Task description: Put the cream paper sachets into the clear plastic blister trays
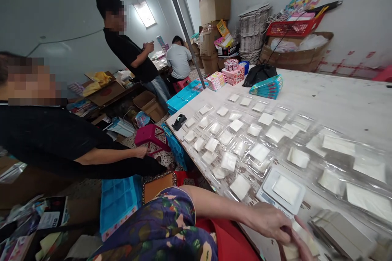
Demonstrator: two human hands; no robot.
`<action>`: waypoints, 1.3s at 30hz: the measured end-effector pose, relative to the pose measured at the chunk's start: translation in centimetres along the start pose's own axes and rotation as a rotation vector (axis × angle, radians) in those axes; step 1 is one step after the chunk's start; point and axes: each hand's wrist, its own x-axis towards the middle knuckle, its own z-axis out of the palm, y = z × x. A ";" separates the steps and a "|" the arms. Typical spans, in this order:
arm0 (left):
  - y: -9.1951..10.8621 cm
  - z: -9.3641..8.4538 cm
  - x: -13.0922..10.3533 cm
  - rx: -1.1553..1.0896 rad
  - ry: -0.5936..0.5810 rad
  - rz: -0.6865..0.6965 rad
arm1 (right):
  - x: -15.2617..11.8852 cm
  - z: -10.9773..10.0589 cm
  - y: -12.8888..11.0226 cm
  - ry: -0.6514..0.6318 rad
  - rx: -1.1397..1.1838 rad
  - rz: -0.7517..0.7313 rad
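Near the bottom right, my left hand reaches in from the left, its fingers pressed on a pale stack of sheets. My right hand meets it there, thumb and fingers around the same sheets, partly cut off by the frame's lower edge. Just beyond my hands stands a small white scale with a white packet on it. Clear plastic trays, each with a white packet, cover much of the table. Right of my hands is a stack of grey cards.
The white table bears a tape dispenser, pink boxes, a black bag and blue fan-shaped packs. A seated person is at left, another stands behind. Blue crates and a pink stool are beside the table.
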 end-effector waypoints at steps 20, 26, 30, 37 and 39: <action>1.6 -0.4 0.2 -0.023 0.194 -0.013 | -1.8 2.1 -2.0 0.004 0.170 -0.077; -0.3 0.1 0.9 -0.629 0.252 0.016 | -1.6 1.7 -2.1 -0.052 0.310 -0.073; -1.4 -0.1 0.9 -1.040 0.192 -0.082 | -1.6 1.4 -2.4 -0.083 0.421 -0.007; -2.4 0.7 1.0 -1.347 0.076 -0.153 | -1.0 1.4 -1.6 0.023 0.240 -0.092; -2.5 0.6 0.9 -1.349 0.068 -0.172 | -0.8 1.4 -1.2 0.088 0.067 -0.187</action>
